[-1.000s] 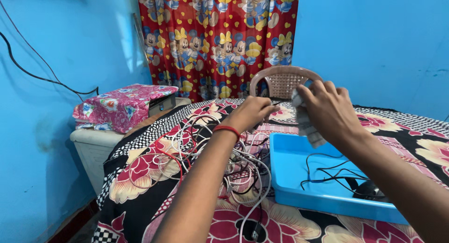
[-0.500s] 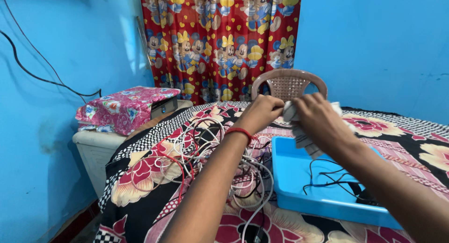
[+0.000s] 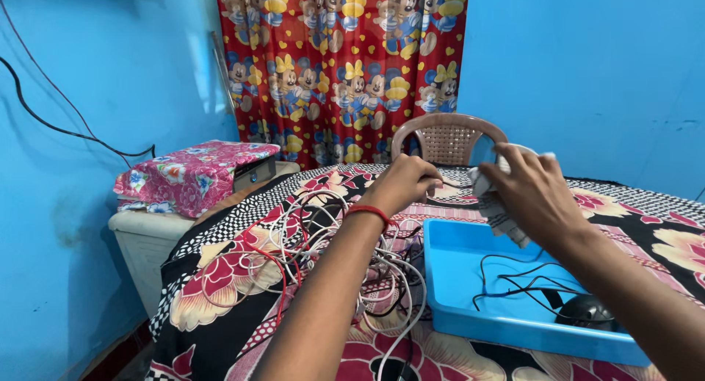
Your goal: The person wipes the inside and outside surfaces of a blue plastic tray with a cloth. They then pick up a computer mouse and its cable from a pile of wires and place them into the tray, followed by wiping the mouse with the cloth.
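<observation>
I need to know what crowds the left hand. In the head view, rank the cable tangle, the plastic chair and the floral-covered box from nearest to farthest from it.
1. Cable tangle: on the bedspread just beneath the left hand.
2. Plastic chair: behind the bed, past the hand.
3. Floral-covered box: far left, by the wall.

A brown plastic chair [image 3: 448,137] stands before a cartoon-print curtain [image 3: 341,65]; a flowered cloth bundle [image 3: 192,174] lies left.

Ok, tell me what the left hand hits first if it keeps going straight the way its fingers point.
Probably the cloth bunched in the right hand: the left hand points right along a thin cable toward it. Depth is hard to judge.
</observation>
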